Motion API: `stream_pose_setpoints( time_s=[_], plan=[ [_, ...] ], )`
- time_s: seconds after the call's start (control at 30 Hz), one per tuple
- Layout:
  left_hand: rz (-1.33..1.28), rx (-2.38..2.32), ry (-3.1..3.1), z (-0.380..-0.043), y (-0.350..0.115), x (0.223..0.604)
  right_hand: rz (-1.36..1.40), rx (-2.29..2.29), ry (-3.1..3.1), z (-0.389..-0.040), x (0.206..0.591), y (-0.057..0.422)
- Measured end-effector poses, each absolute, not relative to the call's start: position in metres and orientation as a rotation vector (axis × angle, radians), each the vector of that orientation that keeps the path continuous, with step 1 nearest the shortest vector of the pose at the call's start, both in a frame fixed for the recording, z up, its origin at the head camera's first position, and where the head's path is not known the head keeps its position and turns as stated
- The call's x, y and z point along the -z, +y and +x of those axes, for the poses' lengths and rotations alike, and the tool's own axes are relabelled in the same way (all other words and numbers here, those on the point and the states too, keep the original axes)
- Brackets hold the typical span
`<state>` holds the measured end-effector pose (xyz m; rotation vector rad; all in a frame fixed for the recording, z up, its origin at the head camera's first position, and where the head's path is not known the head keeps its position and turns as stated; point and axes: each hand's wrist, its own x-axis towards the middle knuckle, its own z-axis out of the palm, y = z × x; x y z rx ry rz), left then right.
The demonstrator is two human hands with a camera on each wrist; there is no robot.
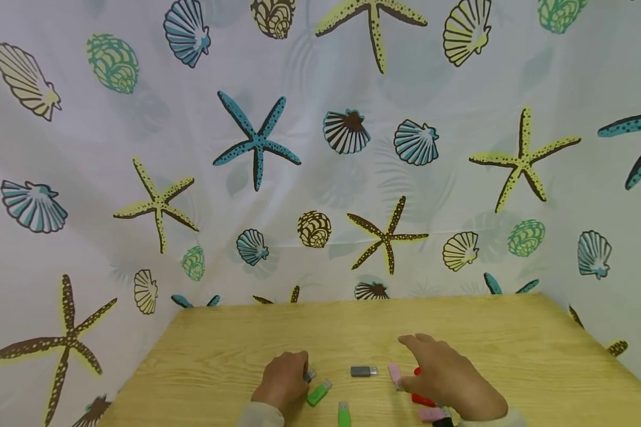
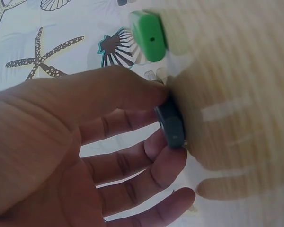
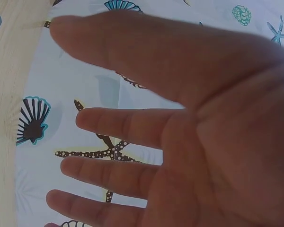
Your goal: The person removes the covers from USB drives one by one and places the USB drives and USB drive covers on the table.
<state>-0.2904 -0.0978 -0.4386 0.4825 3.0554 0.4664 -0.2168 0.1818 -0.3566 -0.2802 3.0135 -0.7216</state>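
Note:
At the left of the row of USB sticks, my left hand pinches a dark grey USB stick between thumb and fingers, low against the tabletop. Only its metal end peeks out in the head view. Beside that hand lies a green USB stick, and a second green one is nearer to me. My right hand hovers with fingers spread and nothing in its grasp. Under and around it are a pink stick, a red stick, another pink one and a black one, partly covered.
Between the hands a grey USB stick lies crosswise on the wooden table. A white cloth printed with shells and starfish hangs behind the table and along both sides.

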Motion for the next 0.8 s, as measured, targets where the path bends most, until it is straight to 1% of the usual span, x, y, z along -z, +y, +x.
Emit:
stream_pose_setpoints(
  time_s=[0.23,0.47,0.8],
  plan=[
    [0.499,-0.453,3.042,-0.292,-0.1,0.438,-0.284,0.726,2.977,-0.22,0.358,0.181],
    [0.551,-0.499,3.064,-0.291,-0.097,0.429,-0.34,0.718,2.981,-0.22,0.357,0.182],
    [0.729,-0.569,3.055,-0.277,-0.09,0.406,-0.349,0.719,2.925,-0.22,0.357,0.178]
  ],
)
